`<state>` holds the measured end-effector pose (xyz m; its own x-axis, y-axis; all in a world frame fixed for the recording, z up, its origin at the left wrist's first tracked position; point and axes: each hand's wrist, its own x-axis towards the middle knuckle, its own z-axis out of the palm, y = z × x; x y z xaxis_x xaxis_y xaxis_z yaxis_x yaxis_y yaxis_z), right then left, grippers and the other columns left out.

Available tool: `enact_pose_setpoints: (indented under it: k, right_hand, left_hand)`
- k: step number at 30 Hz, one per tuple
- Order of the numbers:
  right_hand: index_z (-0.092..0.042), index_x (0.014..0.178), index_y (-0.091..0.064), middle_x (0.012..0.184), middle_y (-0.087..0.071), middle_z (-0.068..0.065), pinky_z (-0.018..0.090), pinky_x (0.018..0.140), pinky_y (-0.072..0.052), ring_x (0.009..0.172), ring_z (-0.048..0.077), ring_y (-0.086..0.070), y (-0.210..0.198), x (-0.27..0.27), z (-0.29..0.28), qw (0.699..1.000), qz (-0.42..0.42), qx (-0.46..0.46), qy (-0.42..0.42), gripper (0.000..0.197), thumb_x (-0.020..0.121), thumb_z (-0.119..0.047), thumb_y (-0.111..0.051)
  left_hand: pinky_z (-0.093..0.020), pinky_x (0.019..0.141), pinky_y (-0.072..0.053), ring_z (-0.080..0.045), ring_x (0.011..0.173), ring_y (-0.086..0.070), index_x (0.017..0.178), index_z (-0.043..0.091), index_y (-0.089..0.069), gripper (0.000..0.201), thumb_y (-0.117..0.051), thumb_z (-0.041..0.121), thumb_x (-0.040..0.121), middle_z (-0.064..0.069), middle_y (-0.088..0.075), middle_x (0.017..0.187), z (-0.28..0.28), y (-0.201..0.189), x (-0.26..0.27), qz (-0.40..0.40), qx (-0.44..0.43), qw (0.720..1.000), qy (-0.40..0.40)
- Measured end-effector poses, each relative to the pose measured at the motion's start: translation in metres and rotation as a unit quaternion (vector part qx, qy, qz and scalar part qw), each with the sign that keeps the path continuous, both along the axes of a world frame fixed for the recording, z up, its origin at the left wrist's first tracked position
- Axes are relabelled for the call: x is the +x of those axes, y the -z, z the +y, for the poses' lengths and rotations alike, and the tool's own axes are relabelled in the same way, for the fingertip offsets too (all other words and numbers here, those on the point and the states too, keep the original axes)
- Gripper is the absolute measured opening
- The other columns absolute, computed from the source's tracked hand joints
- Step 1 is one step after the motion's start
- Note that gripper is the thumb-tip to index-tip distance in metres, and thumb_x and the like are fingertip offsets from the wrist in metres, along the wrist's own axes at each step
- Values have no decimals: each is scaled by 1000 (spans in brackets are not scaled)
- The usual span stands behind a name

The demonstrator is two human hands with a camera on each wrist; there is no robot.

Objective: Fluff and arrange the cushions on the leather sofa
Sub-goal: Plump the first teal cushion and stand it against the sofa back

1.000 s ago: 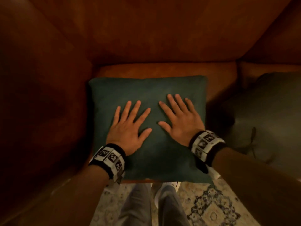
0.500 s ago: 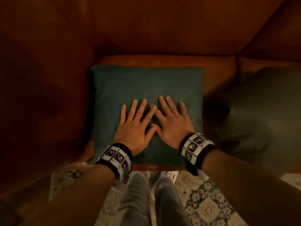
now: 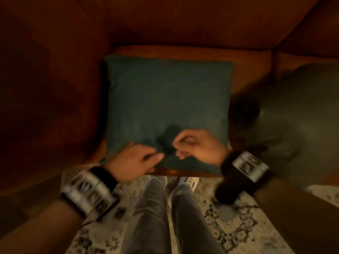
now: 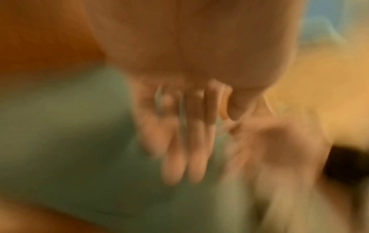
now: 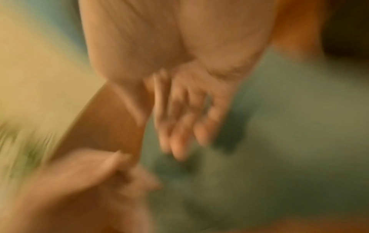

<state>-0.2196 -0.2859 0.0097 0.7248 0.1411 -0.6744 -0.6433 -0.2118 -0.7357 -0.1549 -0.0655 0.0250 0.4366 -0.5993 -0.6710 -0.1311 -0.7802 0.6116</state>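
Note:
A square dark teal cushion (image 3: pixel 165 99) lies flat on the brown leather sofa seat (image 3: pixel 251 59), in the corner by the left armrest. Both hands hover at its near edge, blurred by motion. My left hand (image 3: pixel 146 159) is over the front left part and my right hand (image 3: pixel 183 149) over the front middle, a small gap between them. In the left wrist view the left fingers (image 4: pixel 185 149) hang loosely straight above the cushion (image 4: pixel 66 138). The right wrist view shows the right fingers (image 5: pixel 179 123) likewise relaxed over the cushion (image 5: pixel 289 126). Neither hand holds anything.
A second, grey-olive cushion (image 3: pixel 300 110) lies on the seat to the right. The sofa back (image 3: pixel 183 21) and left armrest (image 3: pixel 45 88) enclose the corner. My legs (image 3: pixel 161 217) and white shoes stand on a patterned rug (image 3: pixel 229 230) at the sofa front.
Both hands lay flat on the cushion's middle, drew together, and have now slid back to its near edge, lifting off with relaxed fingers. The cushion stays in place.

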Motion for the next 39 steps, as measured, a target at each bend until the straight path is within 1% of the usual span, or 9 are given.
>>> enact_pose_setpoints:
  k: [3, 8, 12, 15, 19, 26, 28, 32, 39]
  right_hand:
    - [-17, 93, -64, 86, -69, 9, 29, 74, -52, 77, 22, -67, 25, 20, 16, 973, 208, 95, -30, 19, 100, -32, -53]
    - [-21, 94, -69, 101, -72, -2, 33, 91, -52, 97, 17, -68, 56, -13, -67, 927, 306, -49, -209, 24, 94, -43, -61]
    - [-22, 88, -73, 77, -70, -15, 31, 88, -50, 89, 14, -64, 36, -39, -104, 850, 176, -261, -423, 40, 90, -59, -58]
    - [-22, 97, -75, 87, -71, -10, 31, 83, -50, 88, 15, -65, 15, -37, -47, 839, 100, -188, -501, 33, 92, -50, -60]
    - [-23, 108, -74, 92, -72, -6, 26, 83, -54, 88, 15, -68, 34, -16, 23, 905, 127, -96, -395, 26, 91, -41, -64]
    - [-14, 116, -69, 124, -66, 6, 29, 91, -45, 113, 25, -60, 54, -63, -60, 833, 190, -287, -434, 41, 100, -43, -45]
    - [-17, 116, -66, 116, -68, 7, 34, 90, -48, 106, 28, -62, 55, -86, -84, 849, 190, -359, -338, 39, 98, -45, -45]
    - [-29, 101, -57, 104, -68, 2, 38, 90, -49, 101, 30, -64, 52, -135, -100, 907, 189, -363, 98, 21, 87, -38, -70]
    - [-27, 106, -56, 97, -59, -11, 19, 71, -45, 88, 16, -61, 59, -149, -52, 952, 130, -246, 128, 32, 85, -10, -74]
  left_hand:
    - [-27, 64, -49, -21, 67, -68, 86, 11, -68, 54, -27, 43, 102, -3, -75, 76, -27, 42, 15, 327, 59, 925, -187]
    - [-26, 69, -47, -23, 80, -64, 108, 1, -68, 49, -34, 36, 101, -12, -69, 102, 44, 75, 27, 258, 207, 916, -228]
    - [-32, 92, -48, -24, 107, -59, 120, 16, -60, 33, -48, 32, 94, -9, -59, 127, 94, 66, 29, 38, 386, 907, 166]
    - [-29, 88, -46, -25, 103, -60, 114, 19, -63, 33, -42, 33, 93, -6, -63, 120, 44, 51, 0, 36, 289, 893, 342]
    - [-31, 102, -43, -14, 113, -60, 111, 30, -70, 43, -44, 45, 80, 9, -66, 122, -31, 60, -24, 104, 107, 956, 252]
    - [-19, 98, -36, -25, 124, -47, 144, 9, -40, 46, -48, 15, 99, -10, -55, 130, 90, 86, 11, 21, 305, 949, 77]
    - [-25, 82, -46, -30, 104, -58, 139, 11, -45, 45, -51, 16, 95, -12, -63, 111, 134, 80, 13, -12, 337, 939, -65]
    - [-40, 93, -45, -33, 112, -58, 136, 22, -44, 56, -68, 18, 86, -7, -59, 122, 158, 67, -5, -20, 257, 934, -245]
    - [-37, 86, -44, -33, 102, -60, 128, 13, -53, 39, -62, 7, 90, -14, -65, 114, 125, 77, -42, -25, 166, 921, -352]
